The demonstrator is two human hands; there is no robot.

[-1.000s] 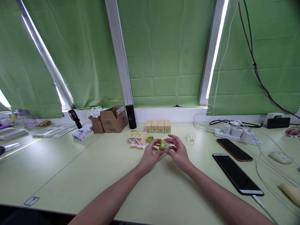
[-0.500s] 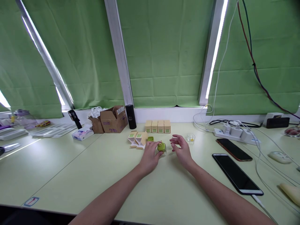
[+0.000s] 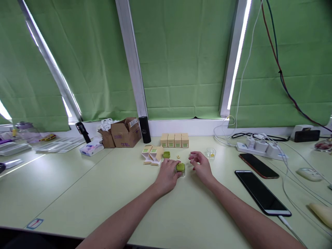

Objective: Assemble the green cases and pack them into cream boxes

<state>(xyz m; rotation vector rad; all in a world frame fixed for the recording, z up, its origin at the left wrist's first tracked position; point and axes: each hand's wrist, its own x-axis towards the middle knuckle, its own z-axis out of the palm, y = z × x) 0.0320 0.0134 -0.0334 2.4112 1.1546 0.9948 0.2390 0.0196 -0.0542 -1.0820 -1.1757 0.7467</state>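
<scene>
My left hand (image 3: pixel 167 175) grips a small clear box with a green lid (image 3: pixel 181 167) by its left side, just above or on the table. To the right of it, my right hand (image 3: pixel 201 166) is apart from the box, fingers curved and spread, with nothing in it. A tiny yellow piece (image 3: pixel 178 157) lies on the table behind the box. A small green square tray (image 3: pixel 166 154) sits behind my left hand. Beyond my right hand stands a small clear cup (image 3: pixel 211 153) with something yellow inside.
Several small tan boxes (image 3: pixel 174 140) stand in a row at the back; opened cartons (image 3: pixel 153 154) lie before them. A black cylinder (image 3: pixel 145 129) and a brown cardboard box (image 3: pixel 126 132) are back left. Phones (image 3: pixel 262 192), white cables and a power strip (image 3: pixel 260 148) occupy the right.
My left hand and the green-lidded box have moved slightly toward me and to the right. The yellow piece, earlier seen at the lid, now lies apart on the table behind it.
</scene>
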